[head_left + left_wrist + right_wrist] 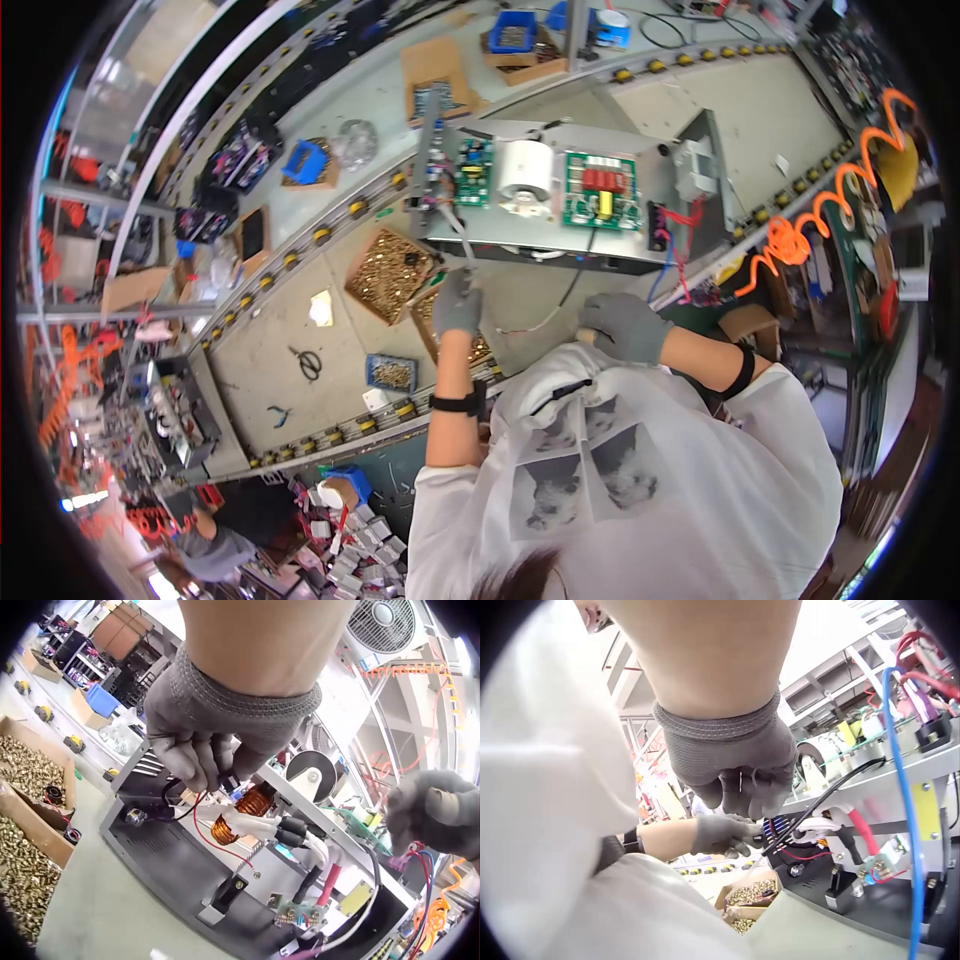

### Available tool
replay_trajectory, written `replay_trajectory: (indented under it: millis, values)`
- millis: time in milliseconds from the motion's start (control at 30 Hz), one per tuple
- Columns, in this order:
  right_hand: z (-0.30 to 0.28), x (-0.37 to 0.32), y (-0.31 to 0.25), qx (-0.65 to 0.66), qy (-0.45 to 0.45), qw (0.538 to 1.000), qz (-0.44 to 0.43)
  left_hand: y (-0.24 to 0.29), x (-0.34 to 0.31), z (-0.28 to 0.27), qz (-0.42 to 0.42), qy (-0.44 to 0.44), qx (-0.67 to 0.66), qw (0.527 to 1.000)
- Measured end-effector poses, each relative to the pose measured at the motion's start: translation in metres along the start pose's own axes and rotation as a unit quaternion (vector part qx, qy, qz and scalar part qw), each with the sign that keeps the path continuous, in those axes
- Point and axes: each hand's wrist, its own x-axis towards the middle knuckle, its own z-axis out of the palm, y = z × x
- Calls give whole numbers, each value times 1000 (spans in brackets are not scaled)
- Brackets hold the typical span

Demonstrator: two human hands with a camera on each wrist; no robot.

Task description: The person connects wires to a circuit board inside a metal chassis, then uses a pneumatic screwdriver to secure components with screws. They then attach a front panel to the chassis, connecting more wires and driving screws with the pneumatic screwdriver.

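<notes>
My gloved left hand (459,302) is at the left front corner of an open metal chassis (166,836). Its thumb and fingers pinch a small black connector (229,781) with thin red and black wires. Copper-wound coils (225,829) and white cables sit inside, close below this hand. My gloved right hand (628,328) hovers in front of the chassis, nearer its right half, with fingers curled; I cannot tell whether they hold anything. A black cable (575,280) hangs out of the chassis between the hands. On top are a white cylinder (525,170) and a green circuit board (602,190).
Cardboard boxes of brass fasteners (388,275) stand left of the chassis. Further left lie scissors (306,363), pliers (281,414) and a blue tray of small parts (391,374). Roller rails (320,235) edge the work surface. Red and blue wires (668,262) hang at the right.
</notes>
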Motion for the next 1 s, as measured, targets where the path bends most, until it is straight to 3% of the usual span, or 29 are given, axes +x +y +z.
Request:
replay_trajectory:
  millis: [33,100,133,167,200,233,300,367,400,433,533,567,667,800,867,933,1000]
  values:
    - [0,-16,4,2,2,1000,20,-17,-9,1,14,11,8,1000]
    - [1,-53,16,-10,-128,974,185,-67,-17,11,-53,6,29,998]
    - [0,-67,24,-7,-125,972,197,-82,-24,8,-99,-32,-17,994]
    - [2,-81,32,-16,-119,945,303,-94,-31,5,-148,-68,-60,985]
    - [5,-88,38,-24,-113,907,404,-103,-37,5,-144,-76,-59,985]
    - [6,-91,39,-22,-113,905,410,-110,-44,5,-148,-72,-62,984]
    - [14,-96,40,-6,82,882,464,-112,-50,6,-154,-72,-59,984]
    - [22,-82,40,-36,129,866,481,-91,-51,2,-121,-65,-45,989]
    - [26,-75,44,-29,268,857,440,-76,-50,2,-117,-68,-43,990]
    - [29,-69,43,-22,403,828,389,-58,-49,4,-52,-77,-76,993]
    - [6,-43,13,-27,472,815,336,-1,-49,18,128,-141,-149,970]
    - [12,-40,19,-24,475,812,339,32,-55,16,144,-202,-152,957]
    - [23,-27,41,-62,336,825,451,90,-57,45,229,-318,-173,904]
    - [11,-60,17,51,345,856,383,131,-38,124,316,-297,-90,897]
    - [-6,-79,3,17,404,821,403,140,-36,177,292,-313,-152,891]
    - [-2,-98,14,-21,425,808,407,155,-43,192,267,-330,-216,879]
    - [13,-111,28,-65,430,801,411,177,-55,190,116,-305,-266,907]
